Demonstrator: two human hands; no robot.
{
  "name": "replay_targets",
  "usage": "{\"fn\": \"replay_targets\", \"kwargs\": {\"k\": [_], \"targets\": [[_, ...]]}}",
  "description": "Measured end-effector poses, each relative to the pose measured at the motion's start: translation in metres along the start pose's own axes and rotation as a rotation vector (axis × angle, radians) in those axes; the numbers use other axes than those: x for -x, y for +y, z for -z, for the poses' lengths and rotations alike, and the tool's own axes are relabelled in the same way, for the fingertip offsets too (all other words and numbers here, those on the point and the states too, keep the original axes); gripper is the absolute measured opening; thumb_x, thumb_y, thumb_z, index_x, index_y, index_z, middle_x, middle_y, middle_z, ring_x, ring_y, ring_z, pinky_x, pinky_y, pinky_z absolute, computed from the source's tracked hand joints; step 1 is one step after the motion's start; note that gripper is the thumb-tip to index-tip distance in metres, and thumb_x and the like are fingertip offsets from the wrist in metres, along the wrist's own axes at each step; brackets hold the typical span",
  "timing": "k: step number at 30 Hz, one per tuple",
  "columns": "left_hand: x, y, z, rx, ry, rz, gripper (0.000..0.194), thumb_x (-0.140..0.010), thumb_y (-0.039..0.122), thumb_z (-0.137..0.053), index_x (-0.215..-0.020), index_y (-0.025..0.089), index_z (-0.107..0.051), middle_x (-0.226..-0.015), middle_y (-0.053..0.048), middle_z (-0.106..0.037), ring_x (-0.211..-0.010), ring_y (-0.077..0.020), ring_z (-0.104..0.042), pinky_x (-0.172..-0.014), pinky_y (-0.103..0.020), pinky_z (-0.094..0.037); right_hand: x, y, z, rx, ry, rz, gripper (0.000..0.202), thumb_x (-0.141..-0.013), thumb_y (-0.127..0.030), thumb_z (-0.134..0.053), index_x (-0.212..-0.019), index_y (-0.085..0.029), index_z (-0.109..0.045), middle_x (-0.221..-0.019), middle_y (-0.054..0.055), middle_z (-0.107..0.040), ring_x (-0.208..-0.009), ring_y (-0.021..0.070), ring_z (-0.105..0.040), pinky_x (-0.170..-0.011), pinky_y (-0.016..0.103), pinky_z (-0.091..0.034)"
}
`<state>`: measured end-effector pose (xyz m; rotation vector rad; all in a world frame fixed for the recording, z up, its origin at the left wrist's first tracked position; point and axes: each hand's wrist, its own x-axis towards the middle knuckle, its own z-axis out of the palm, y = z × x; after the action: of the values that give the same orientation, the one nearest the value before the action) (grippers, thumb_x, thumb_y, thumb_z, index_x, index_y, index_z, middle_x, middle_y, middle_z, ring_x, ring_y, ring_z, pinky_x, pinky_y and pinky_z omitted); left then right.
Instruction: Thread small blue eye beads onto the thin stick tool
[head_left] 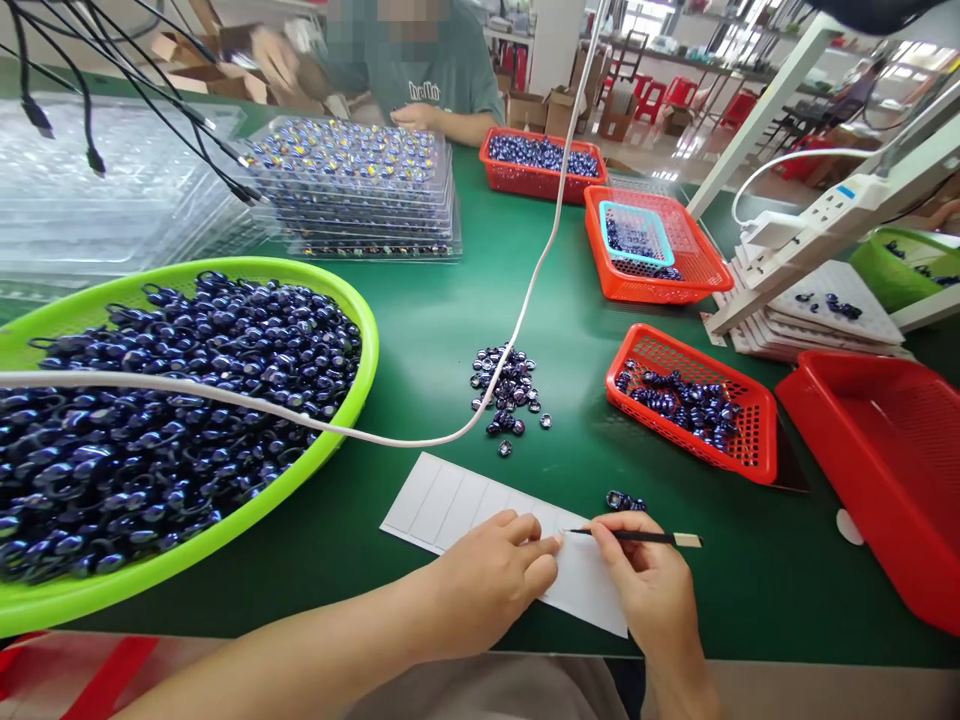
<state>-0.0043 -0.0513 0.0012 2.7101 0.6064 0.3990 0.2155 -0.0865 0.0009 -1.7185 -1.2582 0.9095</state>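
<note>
A white strip sheet marked with ruled lines lies aslant on the green table in front of me. My left hand rests over it, fingers curled and closed, fingertips near the tool's tip; anything they pinch is hidden or too small to name. Between thumb and fingers, my right hand grips slim black tweezers with a pale tan rear end, their tip pointing left at the sheet. Just beyond the right hand sit a few shiny dark-blue ring-like pieces. A loose pile of similar small pieces lies beyond the sheet.
A big green basket full of dark-blue pieces stands left. Red baskets and a red bin line the right. A white cable crosses the table. Stacked clear trays stand far left; a person sits opposite.
</note>
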Motion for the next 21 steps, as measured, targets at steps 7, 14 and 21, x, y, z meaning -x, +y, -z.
{"fn": "replay_targets", "kwargs": {"k": [7,14,21], "targets": [[-0.002,-0.002,-0.003,0.073,0.043,0.021,0.010,-0.088,0.009,-0.054,-0.092,0.018,-0.053,-0.118,-0.013,-0.068,-0.090,-0.0244,-0.058,-0.079,-0.036,-0.048,0.001,0.001,0.004,-0.043,0.114,0.004,0.033,-0.083,-0.054,-0.071,-0.084,-0.021,-0.073,-0.073,0.005,-0.069,-0.059,0.0193,-0.062,-0.052,0.026,-0.050],[-0.008,-0.005,0.006,0.424,0.226,0.276,0.007,-0.094,0.021,-0.057,-0.090,0.019,-0.062,-0.091,-0.007,-0.071,-0.083,-0.0189,-0.062,-0.074,-0.029,-0.050,0.014,0.015,0.009,-0.256,0.233,-0.068,0.038,-0.081,-0.055,-0.074,-0.089,-0.018,-0.073,-0.055,-0.001,-0.056,-0.049,0.0149,-0.052,-0.049,0.026,-0.044],[-0.031,0.005,0.029,0.815,0.205,0.624,0.011,-0.087,0.028,-0.068,-0.087,0.017,-0.070,-0.080,-0.002,-0.071,-0.073,-0.0148,-0.060,-0.069,-0.025,-0.046,0.018,0.027,0.012,-0.525,0.355,0.017,0.029,-0.080,-0.042,-0.080,-0.085,-0.017,-0.067,-0.084,0.009,-0.074,-0.047,0.0103,-0.051,-0.045,0.024,-0.041]]}}
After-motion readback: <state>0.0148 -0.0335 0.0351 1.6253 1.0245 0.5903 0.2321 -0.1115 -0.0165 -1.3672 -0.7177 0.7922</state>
